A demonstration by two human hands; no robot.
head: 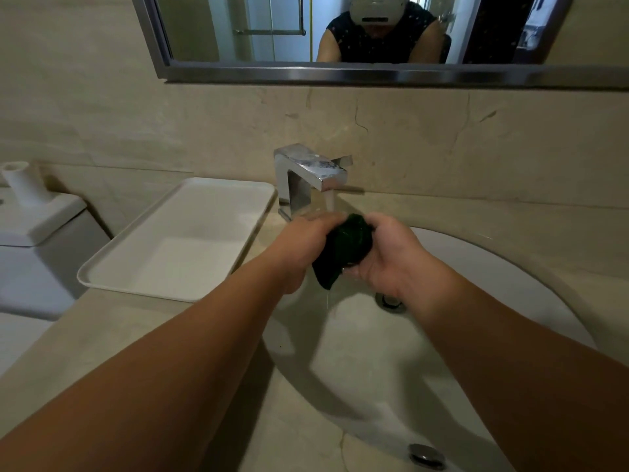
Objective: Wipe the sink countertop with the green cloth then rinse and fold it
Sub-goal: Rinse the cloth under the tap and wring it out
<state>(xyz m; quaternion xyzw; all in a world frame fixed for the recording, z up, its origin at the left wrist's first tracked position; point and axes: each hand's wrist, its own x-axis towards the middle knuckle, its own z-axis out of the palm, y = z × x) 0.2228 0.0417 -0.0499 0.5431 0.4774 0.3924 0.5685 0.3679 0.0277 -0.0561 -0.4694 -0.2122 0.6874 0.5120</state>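
Seen from the head, the green cloth (343,250) sits bunched up over the sink (493,277). The left hand (306,241) curls its fingers tight round it at 9 o'clock, the right hand (388,258) at 3 o'clock. The tap (313,168) at 12 o'clock pours water on it.

We see only part of the green cloth (343,250); the rest is bunched inside left hand (306,243) and right hand (384,257). Lower down, drain (388,303) sits half behind right wrist. Top edge crops mirror (238,28), left edge crops toilet tank (34,267).
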